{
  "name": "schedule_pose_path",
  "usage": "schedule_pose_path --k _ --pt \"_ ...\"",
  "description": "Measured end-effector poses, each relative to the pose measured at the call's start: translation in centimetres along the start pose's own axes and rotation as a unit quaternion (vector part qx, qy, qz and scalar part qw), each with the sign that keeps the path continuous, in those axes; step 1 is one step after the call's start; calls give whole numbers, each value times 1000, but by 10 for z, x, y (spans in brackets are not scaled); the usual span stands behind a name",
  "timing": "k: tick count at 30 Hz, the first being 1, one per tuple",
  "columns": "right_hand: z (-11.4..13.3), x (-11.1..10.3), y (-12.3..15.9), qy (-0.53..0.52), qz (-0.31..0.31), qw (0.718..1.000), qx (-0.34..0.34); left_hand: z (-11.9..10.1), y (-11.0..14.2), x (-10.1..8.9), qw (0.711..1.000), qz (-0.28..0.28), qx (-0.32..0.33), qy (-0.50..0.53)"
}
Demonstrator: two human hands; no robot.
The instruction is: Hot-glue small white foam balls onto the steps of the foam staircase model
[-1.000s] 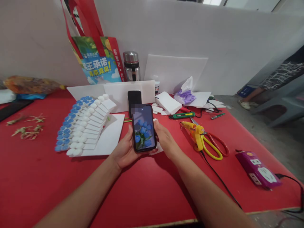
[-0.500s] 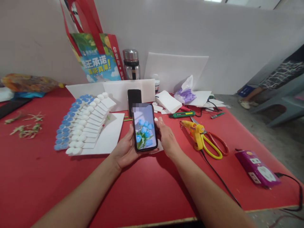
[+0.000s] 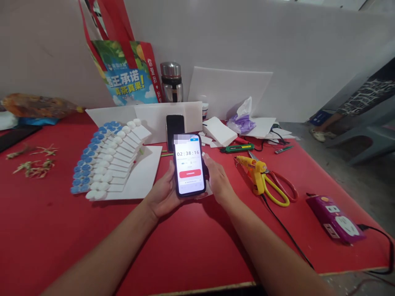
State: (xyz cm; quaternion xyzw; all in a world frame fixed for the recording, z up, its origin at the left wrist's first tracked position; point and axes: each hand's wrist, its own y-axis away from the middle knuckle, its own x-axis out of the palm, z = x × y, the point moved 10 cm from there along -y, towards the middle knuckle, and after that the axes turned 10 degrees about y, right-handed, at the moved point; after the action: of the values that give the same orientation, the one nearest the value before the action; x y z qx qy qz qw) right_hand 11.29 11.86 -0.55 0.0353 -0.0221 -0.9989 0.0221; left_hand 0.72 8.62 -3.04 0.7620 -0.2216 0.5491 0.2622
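Note:
A smartphone [image 3: 189, 181] is held upright over the red table, its lit screen showing a timer at 02:38:16 and a red button. My left hand [image 3: 165, 189] is closed round its left side and lower back. My right hand [image 3: 219, 181] supports the right edge, with its fingers partly hidden behind the phone. Just beyond it, a second phone [image 3: 175, 125] with a dark screen leans against a white foam board [image 3: 193, 115]. To the left, a fan of white sticks with white and blue round ends [image 3: 108, 160] rests on a white sheet [image 3: 148, 172].
On the right lie a yellow glue gun [image 3: 254, 168], scissors [image 3: 282, 195], a green utility knife [image 3: 237, 148] and a purple power box [image 3: 335, 220]. A printed bag [image 3: 129, 78] and a steel bottle [image 3: 171, 82] stand at the back. Dried stems [image 3: 33, 168] lie left.
The held phone's screen has switched from a picture of blue tulips to a white timer page. Both hands keep nearly the same place and hold.

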Motion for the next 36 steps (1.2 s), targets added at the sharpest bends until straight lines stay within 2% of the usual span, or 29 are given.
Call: schedule_pose_path --k 8,31,36 --pt "-3 3 -2 -11 17 1000 2 -1 -1 -2 1000 -11 4 -5" --pt "1 -1 1 -13 -3 1000 -1 -1 0 0 1000 0 -5 -15" --pt "-1 0 1 -23 -1 1000 4 -1 0 -2 1000 -13 -4 -20"
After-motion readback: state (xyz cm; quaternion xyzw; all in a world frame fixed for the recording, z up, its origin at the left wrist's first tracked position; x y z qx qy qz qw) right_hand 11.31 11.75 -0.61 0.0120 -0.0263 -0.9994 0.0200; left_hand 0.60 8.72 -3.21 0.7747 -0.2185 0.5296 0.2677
